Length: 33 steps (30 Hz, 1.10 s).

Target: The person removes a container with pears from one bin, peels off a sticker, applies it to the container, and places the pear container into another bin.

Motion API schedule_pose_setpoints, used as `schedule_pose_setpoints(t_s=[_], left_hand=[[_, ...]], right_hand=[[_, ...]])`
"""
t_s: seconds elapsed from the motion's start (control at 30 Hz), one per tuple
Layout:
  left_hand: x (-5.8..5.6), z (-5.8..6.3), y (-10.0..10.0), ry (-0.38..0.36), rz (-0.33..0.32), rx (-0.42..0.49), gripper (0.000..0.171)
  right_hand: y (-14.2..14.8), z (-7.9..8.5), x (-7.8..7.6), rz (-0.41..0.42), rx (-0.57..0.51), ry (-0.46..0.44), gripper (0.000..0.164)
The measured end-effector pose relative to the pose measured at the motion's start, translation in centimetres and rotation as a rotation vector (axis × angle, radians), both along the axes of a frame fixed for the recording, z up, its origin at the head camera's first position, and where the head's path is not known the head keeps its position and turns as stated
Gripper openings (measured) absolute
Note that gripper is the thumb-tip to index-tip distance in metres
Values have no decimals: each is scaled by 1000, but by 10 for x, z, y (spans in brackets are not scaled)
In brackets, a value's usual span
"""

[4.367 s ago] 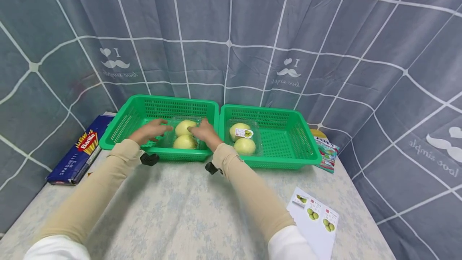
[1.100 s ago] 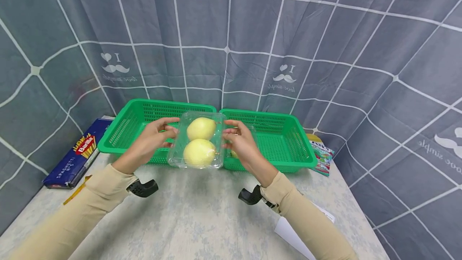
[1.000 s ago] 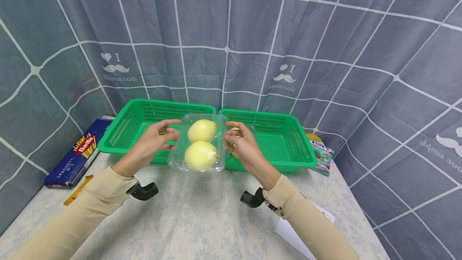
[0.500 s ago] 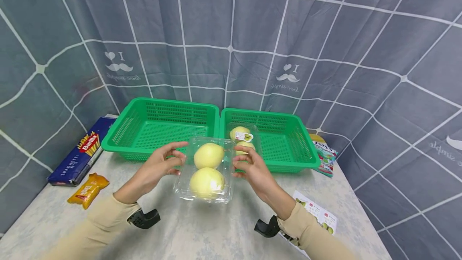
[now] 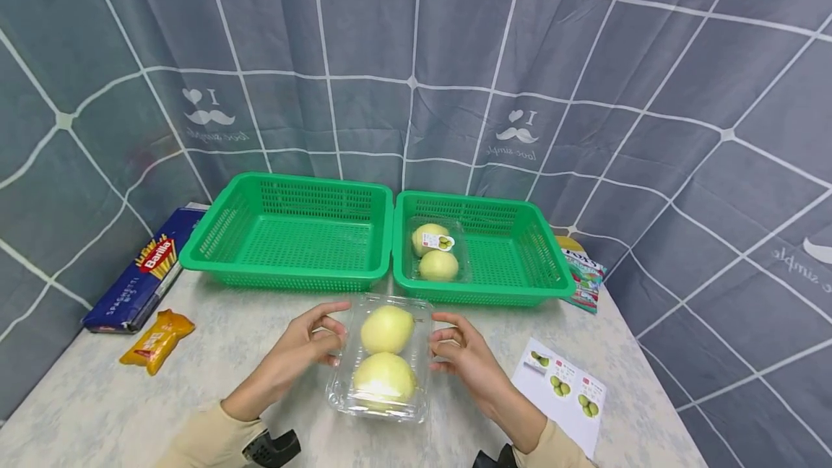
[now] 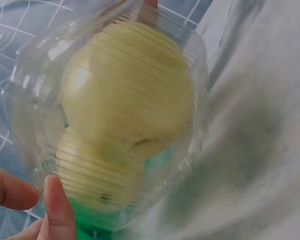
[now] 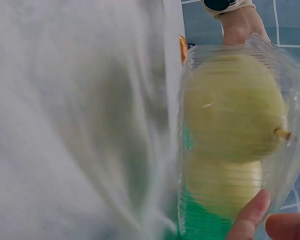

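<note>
Between both hands is a clear plastic clamshell box (image 5: 383, 356), held over the table in front of the baskets. Two round pale yellow fruits with short stems, the nearer fruit (image 7: 235, 107) and the farther fruit (image 5: 387, 328), lie inside it. My left hand (image 5: 302, 349) grips the box's left side, thumb and fingers at the rim in the left wrist view. On the opposite side my right hand (image 5: 469, 356) pinches the edge, with its fingertips (image 7: 250, 215) at the plastic. No sticker shows on this box's lid.
Two green baskets stand behind; the right basket (image 5: 539, 258) holds another fruit box (image 5: 437, 255) with a sticker, the left basket (image 5: 286, 276) none. A sticker sheet (image 5: 559, 396) lies right. At left are a Barilla spaghetti box (image 5: 146, 273) and orange packet (image 5: 158, 341); a snack bag (image 5: 585, 273) stands right.
Both hands have lifted the fruit box out of the left basket and brought it toward the body, lower over the table. The orange packet and sticker sheet are now uncovered by the arms.
</note>
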State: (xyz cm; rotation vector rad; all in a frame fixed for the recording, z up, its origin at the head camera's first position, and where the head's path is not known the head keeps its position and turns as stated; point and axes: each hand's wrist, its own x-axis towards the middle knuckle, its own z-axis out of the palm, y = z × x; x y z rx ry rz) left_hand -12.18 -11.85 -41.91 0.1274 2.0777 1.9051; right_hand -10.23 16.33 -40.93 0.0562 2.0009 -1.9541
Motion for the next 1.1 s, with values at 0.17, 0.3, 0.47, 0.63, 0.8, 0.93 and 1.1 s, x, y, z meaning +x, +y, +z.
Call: schedule_pose_setpoints(t_s=[0.17, 0.3, 0.47, 0.63, 0.8, 0.93, 1.1], left_hand=[[8, -16, 3, -31, 10, -7, 69], [9, -26, 3, -50, 35, -30, 68], [8, -35, 2, -67, 76, -44, 66], [6, -38, 2, -64, 102, -29, 67], [7, -39, 3, -68, 117, -29, 66], [7, -39, 3, -80, 128, -27, 64], [8, -38, 4, -81, 125, -19, 63]], right_hand=[[2, -17, 6, 2, -12, -40, 54], [2, -28, 9, 24, -18, -48, 56], [0, -33, 9, 43, -19, -34, 57], [3, -32, 7, 64, 45, 14, 54], [24, -26, 6, 35, 234, 187, 43], [53, -15, 0, -25, 552, 367, 24], [98, -6, -6, -84, 1027, 476, 6]])
